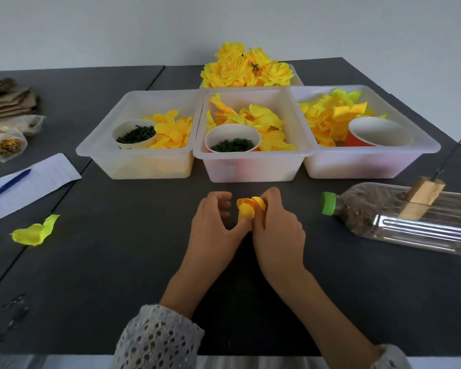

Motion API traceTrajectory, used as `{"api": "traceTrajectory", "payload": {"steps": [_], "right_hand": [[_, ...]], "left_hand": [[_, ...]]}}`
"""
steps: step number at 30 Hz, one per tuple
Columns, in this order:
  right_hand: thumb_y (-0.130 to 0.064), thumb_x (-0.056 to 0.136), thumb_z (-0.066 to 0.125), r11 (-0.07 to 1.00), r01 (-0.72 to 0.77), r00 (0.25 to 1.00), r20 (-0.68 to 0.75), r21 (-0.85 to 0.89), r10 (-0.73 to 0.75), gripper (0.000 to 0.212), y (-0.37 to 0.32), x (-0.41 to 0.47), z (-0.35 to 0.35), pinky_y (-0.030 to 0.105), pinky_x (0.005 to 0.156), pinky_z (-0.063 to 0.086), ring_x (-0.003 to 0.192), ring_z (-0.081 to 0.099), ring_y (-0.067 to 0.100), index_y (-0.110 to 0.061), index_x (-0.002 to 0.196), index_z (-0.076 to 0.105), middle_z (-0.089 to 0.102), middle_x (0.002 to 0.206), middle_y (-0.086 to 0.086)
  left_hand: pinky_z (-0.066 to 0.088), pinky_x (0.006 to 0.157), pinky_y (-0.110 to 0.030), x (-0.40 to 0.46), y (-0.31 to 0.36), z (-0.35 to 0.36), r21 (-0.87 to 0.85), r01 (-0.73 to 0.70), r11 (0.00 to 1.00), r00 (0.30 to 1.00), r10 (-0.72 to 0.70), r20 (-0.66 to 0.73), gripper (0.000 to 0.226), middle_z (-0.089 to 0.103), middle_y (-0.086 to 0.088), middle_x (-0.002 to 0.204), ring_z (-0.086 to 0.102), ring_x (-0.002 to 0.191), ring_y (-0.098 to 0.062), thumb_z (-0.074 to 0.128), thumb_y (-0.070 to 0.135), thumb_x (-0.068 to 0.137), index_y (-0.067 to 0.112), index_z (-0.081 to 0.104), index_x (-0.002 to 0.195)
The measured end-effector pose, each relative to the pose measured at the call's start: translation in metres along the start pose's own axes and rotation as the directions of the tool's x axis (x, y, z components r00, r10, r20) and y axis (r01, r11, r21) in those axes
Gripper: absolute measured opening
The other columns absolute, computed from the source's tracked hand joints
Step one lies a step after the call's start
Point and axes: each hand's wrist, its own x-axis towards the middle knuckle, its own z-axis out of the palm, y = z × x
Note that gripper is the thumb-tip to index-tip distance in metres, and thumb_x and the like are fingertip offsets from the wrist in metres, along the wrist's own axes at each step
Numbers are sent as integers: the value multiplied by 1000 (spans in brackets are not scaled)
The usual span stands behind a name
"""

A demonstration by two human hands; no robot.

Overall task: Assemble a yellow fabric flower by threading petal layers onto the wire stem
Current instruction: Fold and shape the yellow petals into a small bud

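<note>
hands [246, 225] pinch yellow petals [246, 207]; bins [253, 155] behind, bottle [399, 217] right.

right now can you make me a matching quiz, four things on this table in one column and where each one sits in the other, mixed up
Things:
1. plastic bottle
2. loose petal
3. small flower bud
4. finished flowers

Places:
a. in the far bin behind the three front bins
b. on its side at the right, green cap toward the hands
c. flat on the table at the left
d. between the left hand and the right hand

Pairs: 1-b, 2-c, 3-d, 4-a
</note>
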Motion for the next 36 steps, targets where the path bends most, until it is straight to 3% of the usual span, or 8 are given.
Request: {"api": "traceTrajectory", "payload": {"steps": [3,8,16,22,26,30,34,36], "right_hand": [[-37,98,45,997,1,999,34,-75,2,22,-1,-8,-7,27,54,31,58,43,3,-33,92,24,43,67,-11],[-37,96,50,995,-49,991,119,-86,60,28,0,-24,-16,20,50,27,59,43,1,-35,92,23,44,70,-11],[-46,94,49,997,-76,990,118,15,73,20,7,-42,-20,24,57,40,66,52,5,-40,97,30,51,76,-11],[-28,96,51,996,-78,983,169,35,71,21,15,-37,-28,23,55,42,67,53,10,-26,75,50,55,72,-6],[-18,93,56,998,-66,960,272,0,64,16,16,-34,-34,21,58,41,72,55,11,-25,79,52,56,75,-4],[-17,95,49,983,-182,970,164,-3,180,22,36,-32,-37,32,57,47,65,55,16,-17,73,49,57,71,3],[-38,94,52,990,-85,974,202,-111,106,18,39,-28,-32,30,61,44,76,55,15,-26,81,49,56,82,-5],[-45,91,54,992,-14,984,175,-124,36,24,35,-29,-29,29,79,42,98,50,14,-29,109,50,51,105,-9]], "left_hand": [[48,76,-21,-8,7,0,122,12,992,999,-8,-37,48,56,17,105,56,91,-1,60,52,86,33,43,127],[41,64,-13,-26,16,2,12,84,996,996,-85,24,31,55,20,93,56,82,2,62,51,86,40,42,108],[43,57,-6,-36,17,1,-20,45,999,997,-44,67,18,62,18,90,59,82,3,67,25,90,38,55,88],[52,67,-13,-50,11,-4,-285,8,958,995,20,98,11,72,12,83,66,81,0,68,15,88,25,69,88],[48,57,-16,-56,4,-8,-587,179,789,971,-46,235,9,72,1,76,63,66,-6,65,14,89,12,72,93],[48,60,-21,-57,0,-24,-812,318,489,944,-80,321,14,65,1,70,57,61,-7,66,27,74,20,77,80],[51,64,-14,-53,0,-29,-671,120,732,990,-35,139,19,74,5,88,67,76,-4,64,28,81,16,71,94],[48,65,-11,-51,-1,-24,-528,70,846,997,-40,67,12,72,13,90,65,80,1,63,27,88,21,68,97]]}}
